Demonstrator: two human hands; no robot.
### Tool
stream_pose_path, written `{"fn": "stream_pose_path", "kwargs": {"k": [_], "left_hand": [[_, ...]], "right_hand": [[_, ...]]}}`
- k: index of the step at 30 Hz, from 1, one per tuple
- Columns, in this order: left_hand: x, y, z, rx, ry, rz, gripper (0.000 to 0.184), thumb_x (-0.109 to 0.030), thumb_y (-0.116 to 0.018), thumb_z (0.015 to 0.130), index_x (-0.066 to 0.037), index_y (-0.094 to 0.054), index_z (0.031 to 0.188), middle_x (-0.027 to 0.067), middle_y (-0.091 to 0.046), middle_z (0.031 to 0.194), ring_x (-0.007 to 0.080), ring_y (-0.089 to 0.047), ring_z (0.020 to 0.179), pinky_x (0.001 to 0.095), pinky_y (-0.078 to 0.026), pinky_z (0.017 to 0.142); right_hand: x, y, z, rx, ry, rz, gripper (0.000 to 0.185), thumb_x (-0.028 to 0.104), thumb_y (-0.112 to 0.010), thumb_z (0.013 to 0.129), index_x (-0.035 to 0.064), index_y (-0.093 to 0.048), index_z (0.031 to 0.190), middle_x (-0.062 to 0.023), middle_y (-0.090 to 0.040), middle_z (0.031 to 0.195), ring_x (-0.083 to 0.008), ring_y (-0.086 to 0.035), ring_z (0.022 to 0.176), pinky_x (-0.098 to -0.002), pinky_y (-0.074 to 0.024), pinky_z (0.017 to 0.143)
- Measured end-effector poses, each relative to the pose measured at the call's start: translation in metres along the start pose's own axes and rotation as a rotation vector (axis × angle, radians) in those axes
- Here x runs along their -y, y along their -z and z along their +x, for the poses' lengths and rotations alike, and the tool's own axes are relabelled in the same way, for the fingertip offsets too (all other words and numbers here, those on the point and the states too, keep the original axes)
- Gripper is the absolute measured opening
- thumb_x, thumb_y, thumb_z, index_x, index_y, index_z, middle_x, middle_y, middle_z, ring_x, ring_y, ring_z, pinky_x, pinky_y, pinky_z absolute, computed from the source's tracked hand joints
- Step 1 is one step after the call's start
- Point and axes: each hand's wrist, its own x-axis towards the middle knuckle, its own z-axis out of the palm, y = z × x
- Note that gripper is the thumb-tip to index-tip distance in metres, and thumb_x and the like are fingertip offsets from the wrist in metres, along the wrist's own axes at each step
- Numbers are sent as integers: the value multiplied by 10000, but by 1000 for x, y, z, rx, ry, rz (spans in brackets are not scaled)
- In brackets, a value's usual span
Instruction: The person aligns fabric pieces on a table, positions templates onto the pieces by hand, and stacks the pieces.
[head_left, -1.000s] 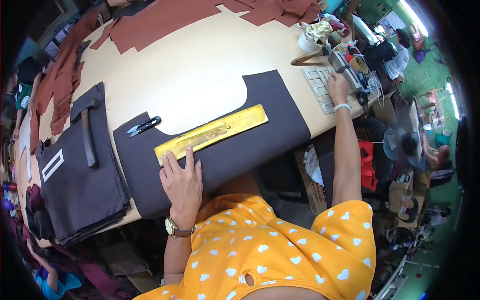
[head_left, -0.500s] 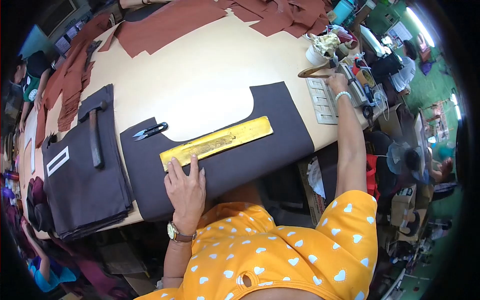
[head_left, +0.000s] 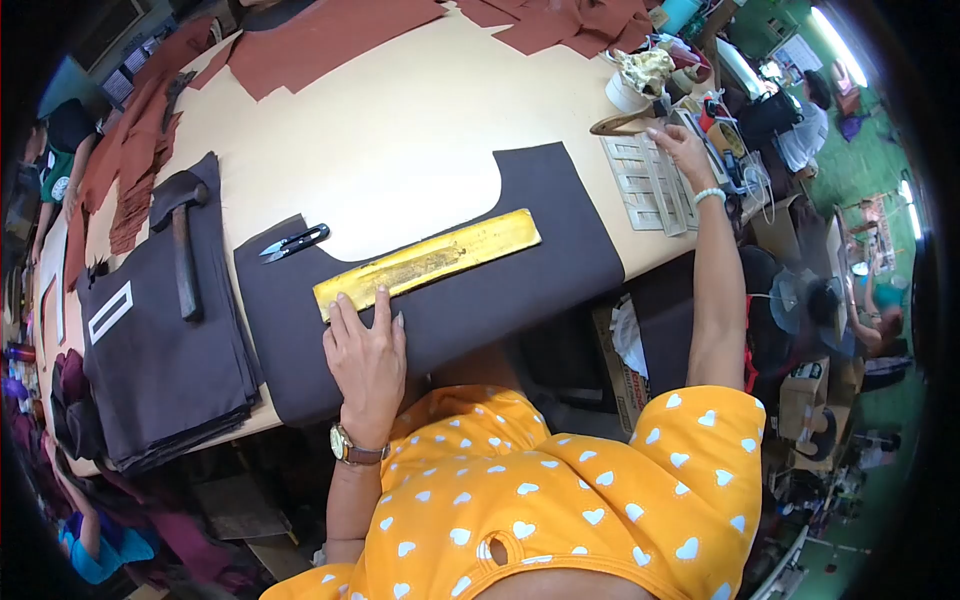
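While the left hand (head_left: 365,360), grasping nothing, rests fingertips on the bar (head_left: 430,262) over cloth (head_left: 480,325) laid at the tabletop's (head_left: 410,130) near edge, the right hand (head_left: 682,150) seemingly pinches a stencil (head_left: 668,190) by the right corner, off the cloth

The head camera is looking forward and down at the desk (head_left: 400,125) from near, its edges seemingly bending.

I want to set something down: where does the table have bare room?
The widest bare patch of the table lies between the rust-red fabric and the dark panel. A narrow strip separates this panel from the slotted plates. It is crowded around the right hand; a hammer lies on the dark stack.
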Motion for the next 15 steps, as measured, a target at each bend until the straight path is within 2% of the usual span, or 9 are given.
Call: {"fn": "stream_pose_path", "kwargs": {"k": [3, 4, 7, 10, 11, 15], "left_hand": [[0, -1, 0, -12, -5, 14, 381, -236, -565, 872, -98, -550, 1226, 271, -492, 1159, 375, -501, 1063, 416, -430, 823], [0, -2, 0, -13, -6, 15, 379, -237, -564, 872, -99, -551, 1225, 270, -492, 1160, 374, -503, 1060, 416, -430, 822], [0, -3, 0, -21, -7, 13, 374, -240, -562, 874, -101, -554, 1222, 269, -492, 1160, 371, -507, 1051, 418, -431, 820], [2, -4, -2, -26, -15, -1, 371, -241, -560, 875, -102, -555, 1220, 269, -496, 1156, 373, -509, 1047, 420, -432, 824], [1, -3, -2, -22, -9, -10, 371, -240, -560, 875, -102, -555, 1220, 269, -496, 1155, 375, -509, 1048, 421, -432, 826], [3, -6, -2, -56, -13, -1, 381, -239, -568, 866, -102, -554, 1222, 270, -500, 1150, 382, -510, 1039, 423, -432, 823]], "right_hand": [[33, 25, -52, -42, -54, -322, 539, 459, -683, 739, -42, -659, 935, -202, -653, 941, -337, -620, 884, -405, -466, 785], [48, 31, -74, -80, -28, -332, 433, 375, -671, 766, -29, -663, 919, -229, -641, 928, -351, -613, 864, -403, -469, 768], [29, 31, -116, -96, -77, -284, 299, 287, -631, 811, 9, -668, 913, -197, -631, 929, -346, -598, 877, -412, -460, 768], [9, -3, -143, -198, 25, -376, 211, 218, -601, 835, 30, -656, 913, -165, -601, 915, -337, -577, 881, -418, -447, 771], [13, -6, -148, -239, 39, -342, 200, 220, -604, 836, 40, -639, 917, -148, -570, 911, -328, -560, 890, -418, -437, 774], [26, -4, -149, -233, 100, -384, 208, 238, -602, 839, 37, -637, 877, -145, -586, 873, -341, -573, 832, -427, -444, 739]]}}
